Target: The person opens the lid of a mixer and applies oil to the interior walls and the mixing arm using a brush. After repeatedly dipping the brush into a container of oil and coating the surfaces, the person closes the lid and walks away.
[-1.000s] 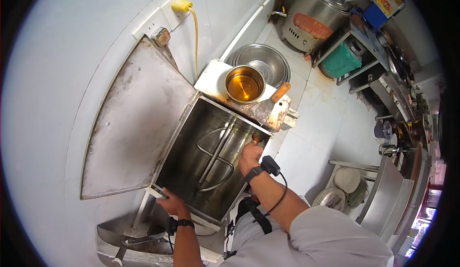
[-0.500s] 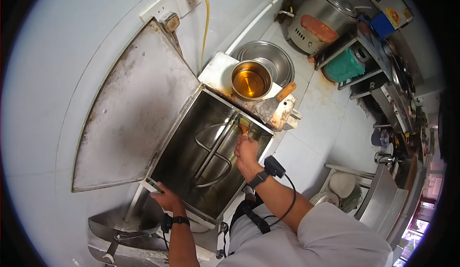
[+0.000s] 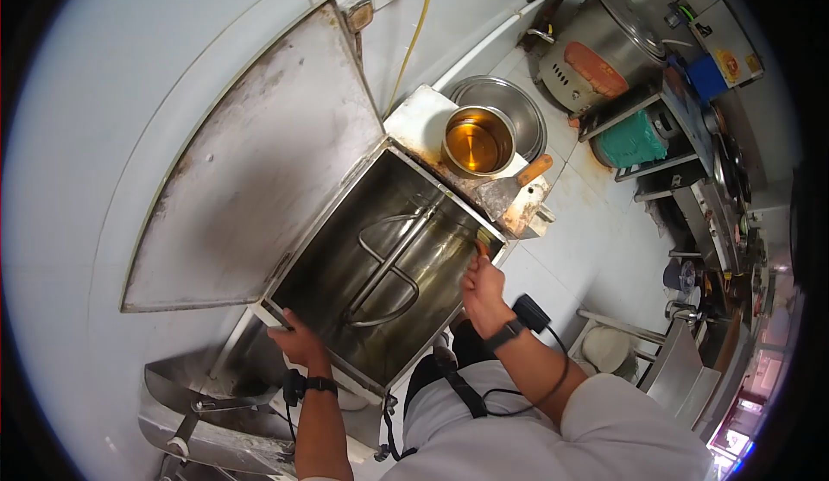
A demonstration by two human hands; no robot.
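Note:
My right hand is closed round the orange handle of a brush, whose pale bristles touch the inner wall at the right corner of a steel mixer tub. Curved steel mixing bars cross the inside of the tub. My left hand rests on the tub's near left rim, fingers apart, holding nothing. Beyond the tub, a steel pot of amber liquid stands on the machine's white top, beside a scraper with a wooden handle.
The tub's large lid stands raised at the left against the wall. A steel basin sits behind the pot. Farther off are a big steel cooker and a shelf with a green-covered thing. A metal trough is at lower left.
My right hand has moved the brush rightward, from near the mixing bar's far end to the tub's right corner. My left hand stays on the rim. The view has shifted slightly.

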